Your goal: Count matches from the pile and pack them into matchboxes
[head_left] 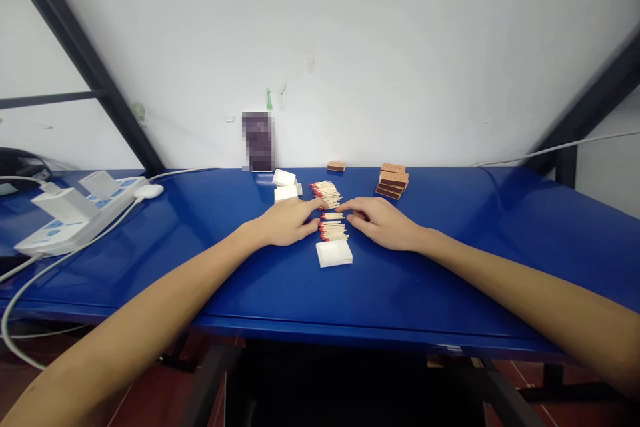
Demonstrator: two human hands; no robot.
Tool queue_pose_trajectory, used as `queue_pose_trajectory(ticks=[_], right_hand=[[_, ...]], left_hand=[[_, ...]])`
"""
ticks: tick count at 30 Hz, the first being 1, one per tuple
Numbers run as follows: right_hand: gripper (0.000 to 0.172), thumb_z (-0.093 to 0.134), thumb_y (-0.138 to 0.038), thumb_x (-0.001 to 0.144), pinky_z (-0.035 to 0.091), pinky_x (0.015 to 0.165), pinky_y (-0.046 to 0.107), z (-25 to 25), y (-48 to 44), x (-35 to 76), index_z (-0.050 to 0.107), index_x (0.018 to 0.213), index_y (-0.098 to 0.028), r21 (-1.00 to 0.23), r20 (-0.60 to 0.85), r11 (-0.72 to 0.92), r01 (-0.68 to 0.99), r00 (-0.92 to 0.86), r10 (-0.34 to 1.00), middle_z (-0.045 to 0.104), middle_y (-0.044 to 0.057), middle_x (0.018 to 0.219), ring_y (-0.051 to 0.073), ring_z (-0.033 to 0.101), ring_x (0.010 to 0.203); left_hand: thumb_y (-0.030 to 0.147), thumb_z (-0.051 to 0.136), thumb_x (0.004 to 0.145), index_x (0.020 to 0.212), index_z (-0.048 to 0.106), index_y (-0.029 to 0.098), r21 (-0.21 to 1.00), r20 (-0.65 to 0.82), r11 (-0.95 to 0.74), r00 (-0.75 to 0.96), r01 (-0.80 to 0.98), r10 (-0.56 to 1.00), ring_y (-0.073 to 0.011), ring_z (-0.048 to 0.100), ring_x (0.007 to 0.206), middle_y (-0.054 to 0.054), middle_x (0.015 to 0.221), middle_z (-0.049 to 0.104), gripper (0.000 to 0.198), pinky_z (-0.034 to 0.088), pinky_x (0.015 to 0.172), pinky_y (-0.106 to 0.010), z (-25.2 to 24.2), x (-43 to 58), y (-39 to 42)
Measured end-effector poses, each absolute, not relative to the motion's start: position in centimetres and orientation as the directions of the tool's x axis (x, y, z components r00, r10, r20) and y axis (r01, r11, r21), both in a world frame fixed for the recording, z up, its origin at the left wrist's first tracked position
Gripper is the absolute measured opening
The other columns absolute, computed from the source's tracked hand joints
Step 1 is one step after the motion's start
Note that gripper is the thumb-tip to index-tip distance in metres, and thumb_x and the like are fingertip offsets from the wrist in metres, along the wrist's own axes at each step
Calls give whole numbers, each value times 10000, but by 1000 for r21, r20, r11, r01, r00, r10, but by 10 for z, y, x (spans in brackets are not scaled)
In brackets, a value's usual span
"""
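Red-tipped matches (334, 230) lie on the blue table in rows, with a larger pile of matches (326, 191) behind them. At the red heads rests my left hand (287, 221), its thumb and index finger apart. My right hand (381, 221) is at the plain wooden ends, its index finger stretched out and thumb apart from it. Between the hands lies a small group of matches (332, 215); neither hand grips it. A white matchbox tray (334, 253) sits in front of the matches. More white trays (285, 193) are partly behind my left hand.
Stacked brown matchbox sleeves (393, 181) stand at the back right, and a single matchbox (336, 166) lies near the wall. A phone-like dark object (260, 141), pixelated, leans on the wall. At left is a power strip (75, 220) with chargers and white cables.
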State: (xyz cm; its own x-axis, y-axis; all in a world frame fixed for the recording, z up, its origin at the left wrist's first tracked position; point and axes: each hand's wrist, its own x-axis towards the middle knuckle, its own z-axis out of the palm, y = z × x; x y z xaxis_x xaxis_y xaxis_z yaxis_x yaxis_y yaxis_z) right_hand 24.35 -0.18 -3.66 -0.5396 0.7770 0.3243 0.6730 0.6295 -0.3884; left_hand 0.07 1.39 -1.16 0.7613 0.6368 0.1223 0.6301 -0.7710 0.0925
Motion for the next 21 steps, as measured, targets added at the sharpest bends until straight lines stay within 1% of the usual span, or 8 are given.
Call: queue_pose_trajectory(ticks=[2, 4, 7, 9, 12, 16, 21], right_hand=[[323, 451, -213, 930, 410, 690, 299, -36, -2, 243, 681, 1155, -184, -383, 325, 622, 683, -531, 783, 708, 63, 938, 181, 603, 759], [315, 454, -218, 928, 396, 662, 289, -36, -1, 242, 689, 1136, -190, -392, 317, 593, 703, -502, 805, 692, 41, 837, 175, 593, 718], [301, 473, -219, 913, 351, 601, 270, -35, 1, 240, 696, 1115, -198, -416, 276, 528, 740, -450, 849, 609, -11, 652, 156, 542, 612], [296, 482, -222, 909, 331, 586, 264, -34, 2, 239, 695, 1114, -204, -419, 261, 511, 751, -439, 860, 591, -21, 631, 147, 520, 589], [287, 492, -258, 920, 322, 589, 262, -35, 3, 238, 692, 1118, -202, -391, 275, 529, 753, -453, 848, 619, -11, 671, 145, 521, 601], [286, 485, -288, 940, 338, 605, 265, -37, 3, 238, 696, 1118, -212, -358, 289, 558, 748, -480, 828, 670, 8, 733, 155, 558, 640], [312, 439, -243, 962, 404, 669, 285, -38, 2, 240, 704, 1127, -229, -358, 302, 619, 699, -541, 785, 742, 33, 939, 174, 628, 741]], left_hand=[[283, 419, 962, 1292, 509, 172, 97, 119, -768, 759, 632, 640, -180, 577, 652, -12, 712, 626, 359, 383, 612, -277, -12, 1, 14], [287, 422, 965, 1296, 510, 175, 105, 118, -767, 757, 634, 642, -177, 582, 651, -12, 714, 627, 361, 390, 615, -274, -12, 1, 14], [289, 426, 967, 1291, 516, 181, 112, 121, -765, 756, 634, 644, -178, 588, 651, -15, 719, 631, 353, 405, 625, -276, -13, 0, 15], [293, 428, 967, 1287, 520, 182, 113, 123, -766, 756, 633, 643, -181, 593, 653, -16, 717, 633, 350, 417, 634, -281, -14, 0, 15], [289, 428, 967, 1285, 525, 181, 111, 128, -770, 759, 629, 638, -184, 597, 649, -15, 704, 631, 350, 424, 643, -286, -14, 0, 16], [294, 428, 966, 1277, 536, 193, 105, 134, -776, 764, 623, 631, -184, 597, 654, -8, 695, 629, 344, 410, 638, -280, -13, -1, 16], [295, 430, 966, 1271, 544, 194, 105, 123, -769, 759, 631, 639, -183, 598, 661, -10, 701, 630, 341, 402, 633, -280, -13, -1, 15]])
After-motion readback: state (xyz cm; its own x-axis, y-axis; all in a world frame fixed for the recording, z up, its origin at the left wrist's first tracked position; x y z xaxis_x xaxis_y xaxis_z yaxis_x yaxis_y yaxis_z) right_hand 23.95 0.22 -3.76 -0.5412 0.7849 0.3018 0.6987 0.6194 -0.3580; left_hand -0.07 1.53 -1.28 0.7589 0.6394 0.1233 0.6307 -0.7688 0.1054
